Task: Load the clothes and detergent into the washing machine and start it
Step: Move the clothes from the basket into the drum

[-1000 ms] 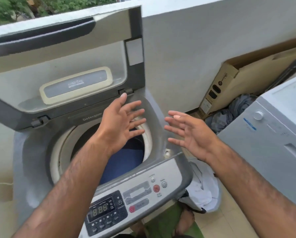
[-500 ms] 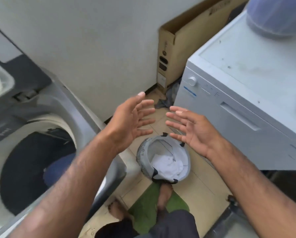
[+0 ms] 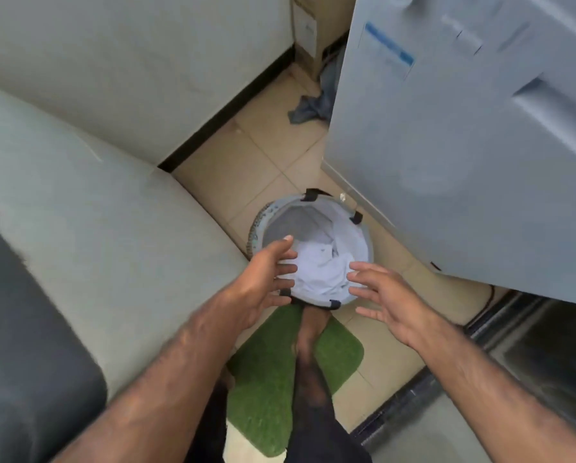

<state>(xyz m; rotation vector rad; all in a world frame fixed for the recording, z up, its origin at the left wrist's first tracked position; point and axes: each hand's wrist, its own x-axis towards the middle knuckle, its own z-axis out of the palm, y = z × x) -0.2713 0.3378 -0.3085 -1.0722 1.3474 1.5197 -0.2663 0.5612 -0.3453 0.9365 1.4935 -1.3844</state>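
Observation:
A round grey laundry basket [image 3: 270, 215] stands on the tiled floor between two machines, with white clothes [image 3: 320, 269] bunched inside. My left hand [image 3: 266, 275] hovers over the basket's near-left rim, fingers spread, holding nothing. My right hand [image 3: 385, 302] hovers over its near-right rim, fingers also apart and empty. The grey side of the washing machine [image 3: 96, 212] fills the left; its drum and panel are out of view.
A white appliance [image 3: 463, 145] stands close on the right. A green mat [image 3: 270, 372] lies under my foot [image 3: 310, 335]. Blue-grey cloth [image 3: 313, 105] and a cardboard box [image 3: 308, 31] sit by the far wall. A dark sill [image 3: 480, 355] runs at lower right.
My view swung from the open washing machine drum down to the floor. Both empty hands dropped toward the laundry basket and now hover just over its rim.

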